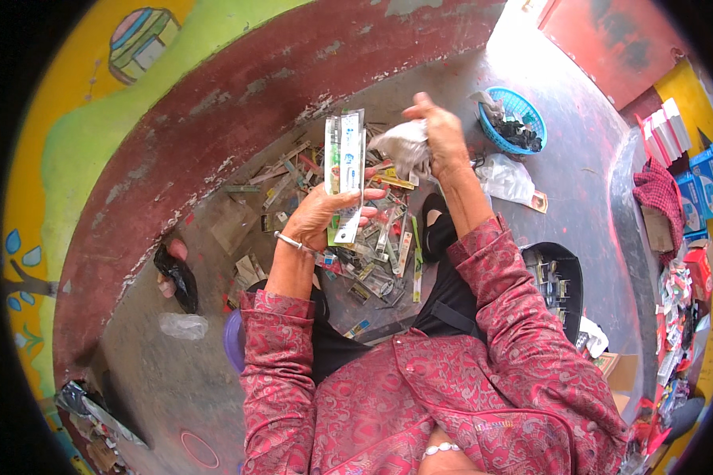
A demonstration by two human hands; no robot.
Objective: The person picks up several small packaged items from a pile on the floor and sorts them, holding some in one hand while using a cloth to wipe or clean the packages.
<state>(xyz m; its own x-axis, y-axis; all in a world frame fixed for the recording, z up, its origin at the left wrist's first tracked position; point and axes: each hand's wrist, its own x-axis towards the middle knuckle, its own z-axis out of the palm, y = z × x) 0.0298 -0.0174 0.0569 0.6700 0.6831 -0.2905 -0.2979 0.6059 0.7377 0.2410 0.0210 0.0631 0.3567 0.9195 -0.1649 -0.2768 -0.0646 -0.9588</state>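
My left hand [313, 212], closed at the thumb with some fingers stretched out, holds two or so long slim packets [345, 162] upright over the floor. They are white and clear, with a green strip. To the right, my right hand [447, 142] is closed round a crumpled whitish cloth [404, 148], close to the packets but apart from them. Below both hands a loose pile of slim packets [281, 190] and small pieces spreads over the floor between my legs. My left palm is partly hidden by the packets.
Beyond my right hand stands a blue basket [486, 136] with dark stuff inside. Near it lies a white plastic bag [505, 178]. A black case [572, 305] is by my right arm, a black bag [184, 283] on the left. Boxes [701, 186] line the right wall.
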